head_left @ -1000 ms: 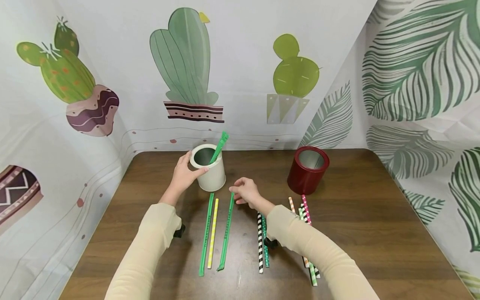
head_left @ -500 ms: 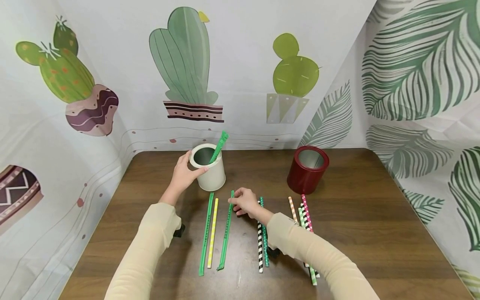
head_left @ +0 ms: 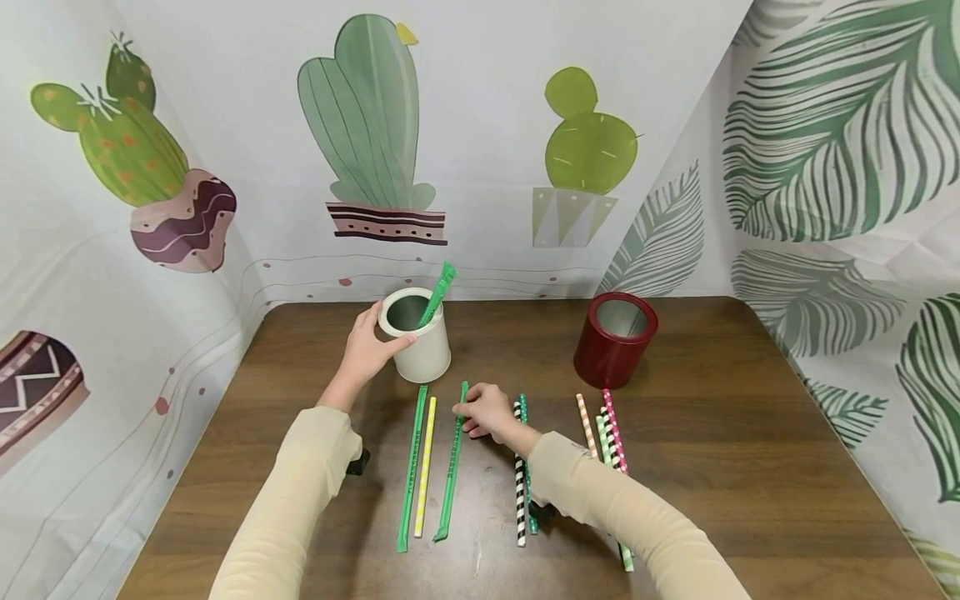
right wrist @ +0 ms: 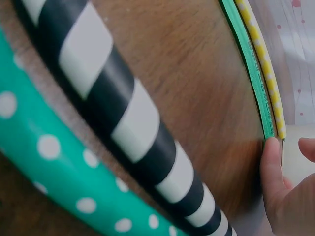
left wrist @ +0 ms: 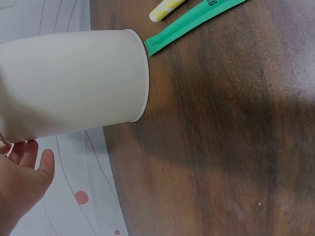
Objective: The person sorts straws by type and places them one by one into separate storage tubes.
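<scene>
My left hand [head_left: 367, 350] holds a white can [head_left: 423, 354] by its side and rim, fingers at the left and thumb across the front. A green wrapped straw [head_left: 440, 292] leans inside the can and sticks out of the top. Over another green wrapped straw [head_left: 452, 475], flat on the table, is my right hand [head_left: 491, 414], near the straw's far end. In the right wrist view the thumb touches this straw, while the forefinger is apart from the thumb. Left of it lie a yellow-and-white straw [head_left: 425, 467] and a third green wrapped straw [head_left: 412, 471].
A dark red can [head_left: 615, 342] stands at the back right. Black-and-white [head_left: 520, 500] and teal dotted [head_left: 523, 408] straws lie by my right forearm. Farther right, under the sleeve, is a bunch of orange, pale green and pink straws [head_left: 610, 417]. A patterned cloth [head_left: 495, 167] hangs behind the table.
My right hand has slid a little toward me along the green wrapped straw, which stays on the table. The left hand and white can have not moved.
</scene>
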Available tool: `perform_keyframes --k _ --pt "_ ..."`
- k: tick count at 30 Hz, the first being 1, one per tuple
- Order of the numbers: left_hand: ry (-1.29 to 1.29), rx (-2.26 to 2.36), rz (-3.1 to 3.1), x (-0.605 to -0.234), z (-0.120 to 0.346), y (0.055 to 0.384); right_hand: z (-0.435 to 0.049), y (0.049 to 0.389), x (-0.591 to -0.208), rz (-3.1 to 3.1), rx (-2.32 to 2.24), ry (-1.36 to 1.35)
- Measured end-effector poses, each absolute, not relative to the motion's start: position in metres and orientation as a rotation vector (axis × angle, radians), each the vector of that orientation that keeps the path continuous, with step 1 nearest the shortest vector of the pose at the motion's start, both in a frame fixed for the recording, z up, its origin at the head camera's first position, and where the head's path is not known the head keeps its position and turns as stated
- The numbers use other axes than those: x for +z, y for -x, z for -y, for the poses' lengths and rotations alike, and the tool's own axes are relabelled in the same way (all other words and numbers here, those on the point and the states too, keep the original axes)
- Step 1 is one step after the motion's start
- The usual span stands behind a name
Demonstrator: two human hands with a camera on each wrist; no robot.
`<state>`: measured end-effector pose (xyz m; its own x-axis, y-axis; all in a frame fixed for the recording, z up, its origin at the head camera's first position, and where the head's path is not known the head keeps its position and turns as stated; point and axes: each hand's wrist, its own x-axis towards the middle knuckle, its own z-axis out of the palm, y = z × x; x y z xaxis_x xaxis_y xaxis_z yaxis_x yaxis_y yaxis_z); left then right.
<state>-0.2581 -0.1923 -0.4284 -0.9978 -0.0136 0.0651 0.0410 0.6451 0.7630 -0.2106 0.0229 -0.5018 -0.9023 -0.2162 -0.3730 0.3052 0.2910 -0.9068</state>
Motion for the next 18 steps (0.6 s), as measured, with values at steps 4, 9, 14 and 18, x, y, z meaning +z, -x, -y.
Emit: perform_keyframes --k 4,9,14,18 --pt "0.022 -1.298 2.793 -0.428 0.192 0.258 -0.021 0.210 -0.503 -2.167 -1.633 -0.082" --pt "0.022 -1.299 2.801 -0.427 0.192 0.258 -0.017 0.210 -0.505 -2.279 -1.565 -0.064" --pt "0.020 -1.306 2.802 -0.427 0.191 0.258 -0.011 0.211 -0.507 -2.451 -1.404 -0.021" --pt "0.019 -1.299 2.800 -0.428 0.192 0.259 -0.008 0.211 -0.507 -2.559 -1.283 0.044"
